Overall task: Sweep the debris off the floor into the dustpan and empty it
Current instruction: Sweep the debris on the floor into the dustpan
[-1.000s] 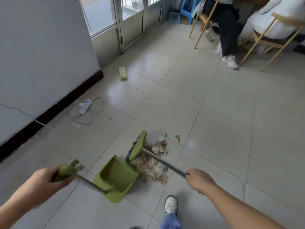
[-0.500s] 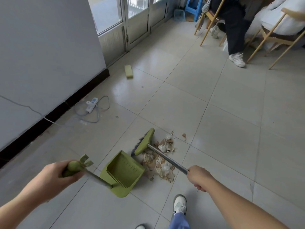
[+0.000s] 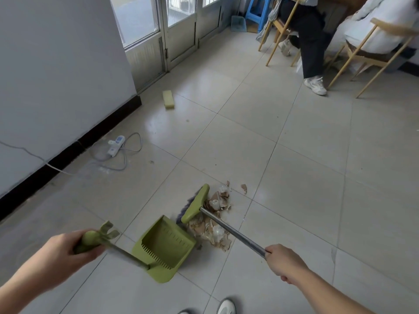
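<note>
On the glossy, pale square tiles of the floor (image 3: 294, 155), seen from the head camera, a heap of debris (image 3: 217, 232) lies just beside the right edge of the dustpan (image 3: 165, 245). The heap is torn brown cardboard scraps mixed with crumpled clear plastic. A couple of small brown scraps (image 3: 243, 188) sit a little apart on its far side.

The dustpan is matte olive-green plastic, scoop-shaped, with a row of comb teeth along its near wall and a thin rod rising toward the left hand (image 3: 61, 252). That hand's fingers wrap tightly around the rounded green grip (image 3: 88, 240) at the rod's top.

The broom head (image 3: 196, 203), a long green plastic bar with greyish bristles, rests at the heap's far left side, close to the dustpan's open mouth. Its shaft (image 3: 233, 230), a smooth silvery metal tube, passes over the debris into the right hand (image 3: 283, 261), which is clenched around it.

Farther off, a white power strip (image 3: 116, 145) with a looped grey cord lies near the black baseboard, and a yellow rectangular sponge (image 3: 168, 99) sits by the metal-framed glass doors. A seated person (image 3: 310, 37) in dark trousers occupies a slim-legged wooden chair (image 3: 272, 48).
</note>
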A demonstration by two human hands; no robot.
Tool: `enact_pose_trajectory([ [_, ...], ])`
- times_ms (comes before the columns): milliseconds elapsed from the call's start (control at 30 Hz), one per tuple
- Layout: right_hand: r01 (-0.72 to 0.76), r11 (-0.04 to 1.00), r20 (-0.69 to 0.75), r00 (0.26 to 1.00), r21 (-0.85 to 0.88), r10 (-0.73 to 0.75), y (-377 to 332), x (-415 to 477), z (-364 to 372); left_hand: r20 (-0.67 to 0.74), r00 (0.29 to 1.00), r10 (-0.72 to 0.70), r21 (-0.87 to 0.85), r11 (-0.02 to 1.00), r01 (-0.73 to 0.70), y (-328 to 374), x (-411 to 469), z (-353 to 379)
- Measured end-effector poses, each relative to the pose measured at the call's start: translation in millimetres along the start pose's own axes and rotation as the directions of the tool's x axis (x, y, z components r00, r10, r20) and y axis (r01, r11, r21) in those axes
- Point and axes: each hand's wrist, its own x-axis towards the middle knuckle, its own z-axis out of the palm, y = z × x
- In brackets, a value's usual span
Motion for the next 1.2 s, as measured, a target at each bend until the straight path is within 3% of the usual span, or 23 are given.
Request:
enact_pose_trajectory([
  [200,0.029,0.996,-0.104,0.994,-0.085,-0.038,11,12,-30,-0.023,1.0,0.019,-0.015,1.0,-0.019,33,5,0],
  [500,-0.123,0.985,-0.288,0.954,-0.118,0.085,31,27,-83,-0.037,0.994,0.099,-0.055,0.993,-0.101,106,19,-8],
  [667,-0.188,0.98,-0.18,0.968,-0.071,0.173,48,37,-102,-0.001,0.992,0.126,-0.106,0.986,-0.126,132,21,-6],
  [900,-0.255,0.95,-0.305,0.933,-0.179,0.193,73,53,-110,-0.009,0.996,0.092,-0.13,0.987,-0.093,121,4,-2],
  [1200,-0.322,0.93,-0.366,0.899,-0.178,0.242,52,84,-106,0.015,1.0,0.01,-0.055,0.998,-0.009,77,-29,15],
])
